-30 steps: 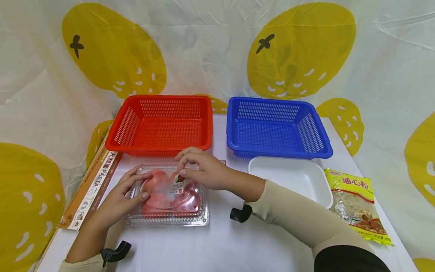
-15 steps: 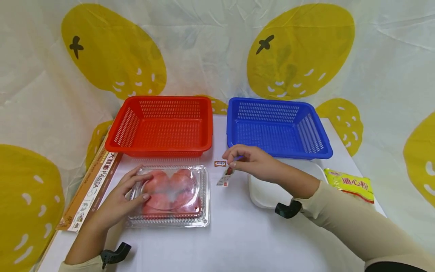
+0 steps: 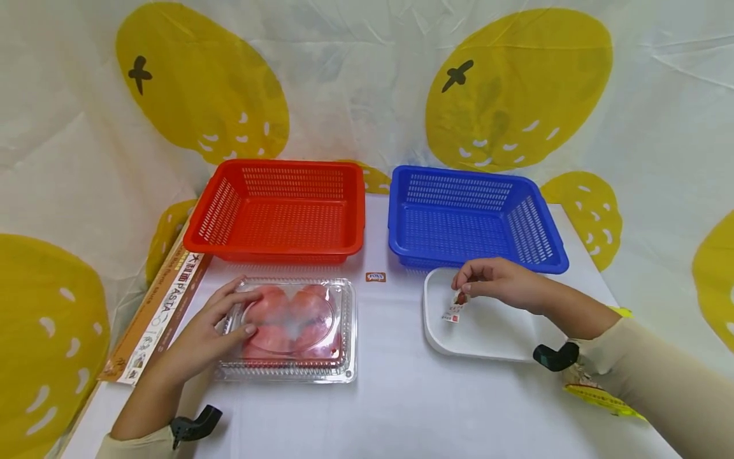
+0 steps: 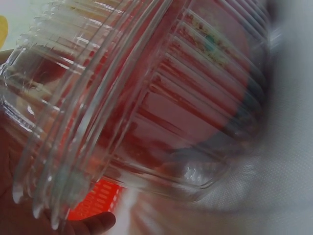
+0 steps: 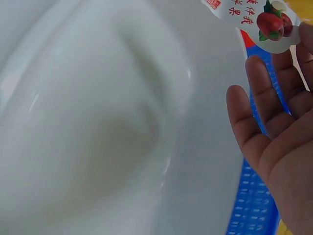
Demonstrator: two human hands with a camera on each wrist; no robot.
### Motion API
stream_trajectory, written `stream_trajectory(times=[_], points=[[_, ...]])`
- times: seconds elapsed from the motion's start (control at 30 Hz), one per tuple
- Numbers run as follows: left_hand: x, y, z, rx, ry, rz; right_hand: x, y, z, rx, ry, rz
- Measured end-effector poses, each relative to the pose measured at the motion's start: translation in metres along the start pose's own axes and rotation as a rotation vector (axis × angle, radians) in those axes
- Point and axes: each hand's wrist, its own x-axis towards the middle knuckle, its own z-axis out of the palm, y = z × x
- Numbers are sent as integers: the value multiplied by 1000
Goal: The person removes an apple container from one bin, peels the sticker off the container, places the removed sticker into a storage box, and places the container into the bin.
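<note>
My left hand (image 3: 201, 335) rests on the left side of a clear plastic clamshell box (image 3: 295, 331), its thumb and a finger lying on the lid. Through the lid show several round reddish fruits (image 3: 312, 309); in the left wrist view the box's ribbed side (image 4: 146, 107) fills most of the picture. Between thumb and fingertips my right hand (image 3: 501, 282) pinches a small white sticker label (image 5: 271, 22) printed with red apples and red characters. It hangs above the left part of a white rectangular tray (image 3: 487, 347).
A red plastic basket (image 3: 275, 248) stands behind the box, a blue basket (image 3: 476, 255) behind the tray. A long pasta box (image 3: 157, 312) lies along the left edge. One small printed label (image 3: 375, 277) lies mid-table. A yellow bag (image 3: 602, 398) is partly hidden beneath the right arm.
My right hand has peeled the sticker label off the clamshell lid and carried it rightward, over the white tray. My left hand has stayed on the box.
</note>
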Motion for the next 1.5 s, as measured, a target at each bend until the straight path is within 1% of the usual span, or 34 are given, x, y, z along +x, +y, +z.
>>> stream_trajectory(times=[0.13,0.3,0.53,0.67,0.83,1.2,1.5], points=[[0,-1,1,-17,-2,-8,0,15,-1,-24,-26,41],[-1,0,1,-28,-4,-16,8,33,4,-51,-50,75],[0,2,0,-6,-21,-14,17,43,11,-62,-29,92],[0,1,1,-5,-28,-12,20,45,10,-81,-21,101],[0,0,1,-10,-28,-6,23,42,7,-72,-17,105],[-3,0,0,-16,-27,-25,33,44,6,-91,-93,134],[-3,1,1,-18,-23,-4,33,47,3,-119,-118,147]])
